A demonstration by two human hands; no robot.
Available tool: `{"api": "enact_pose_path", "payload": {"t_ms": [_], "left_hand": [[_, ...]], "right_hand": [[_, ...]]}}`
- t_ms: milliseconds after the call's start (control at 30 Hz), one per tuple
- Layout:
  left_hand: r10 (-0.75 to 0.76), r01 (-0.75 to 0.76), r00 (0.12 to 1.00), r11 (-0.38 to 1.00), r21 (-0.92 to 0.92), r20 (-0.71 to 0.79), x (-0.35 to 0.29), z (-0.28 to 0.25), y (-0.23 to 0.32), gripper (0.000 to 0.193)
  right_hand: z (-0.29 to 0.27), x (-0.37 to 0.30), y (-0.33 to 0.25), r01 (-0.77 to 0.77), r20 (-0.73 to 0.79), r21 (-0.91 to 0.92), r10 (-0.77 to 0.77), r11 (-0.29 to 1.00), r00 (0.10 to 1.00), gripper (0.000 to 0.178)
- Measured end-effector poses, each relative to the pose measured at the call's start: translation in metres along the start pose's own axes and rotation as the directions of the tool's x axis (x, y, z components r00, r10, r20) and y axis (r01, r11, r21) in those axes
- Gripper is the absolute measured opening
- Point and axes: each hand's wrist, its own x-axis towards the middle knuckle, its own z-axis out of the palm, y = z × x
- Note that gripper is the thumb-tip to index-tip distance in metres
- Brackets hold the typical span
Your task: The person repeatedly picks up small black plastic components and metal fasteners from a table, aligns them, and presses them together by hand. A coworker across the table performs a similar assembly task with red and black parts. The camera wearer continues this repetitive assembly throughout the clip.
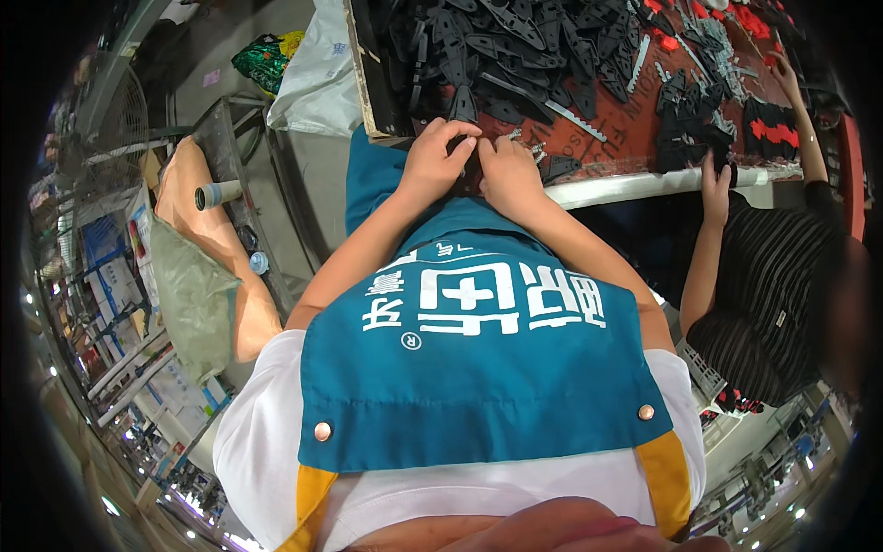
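Note:
My left hand [436,160] and my right hand [509,173] are close together at the near edge of the red work table. The left thumb and forefinger are pinched towards each other, and the right fingers are curled. What they hold, if anything, is hidden between the hands. Just beyond lies a heap of black plastic parts [515,46], flat and pointed. A toothed metal strip [578,121] sticks out of the heap towards the right. Beside my right hand lie small metal pieces [535,145] and a loose black part [559,167].
At the right a co-worker in a striped black top [759,290] has both hands at the table, near black parts [682,129] and red parts [771,133]. A wooden board [362,78] edges the table's left side. White sacking [317,78] and a bench with a cup [219,193] stand left.

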Motion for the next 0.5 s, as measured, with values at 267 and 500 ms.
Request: {"api": "enact_pose_path", "payload": {"t_ms": [267,500], "left_hand": [[-0.012,0.01,1.0,0.994,0.107,0.016,-0.004,-0.002,0.004,0.022],[0.131,-0.132,0.991,0.99,0.054,0.018,-0.005,0.009,0.031,0.03]], "right_hand": [[-0.011,0.007,0.011,-0.167,0.002,0.402,0.182,0.9,0.983,0.03],[-0.033,-0.001,0.019,-0.233,0.362,0.91,0.381,-0.344,0.851,0.02]]}}
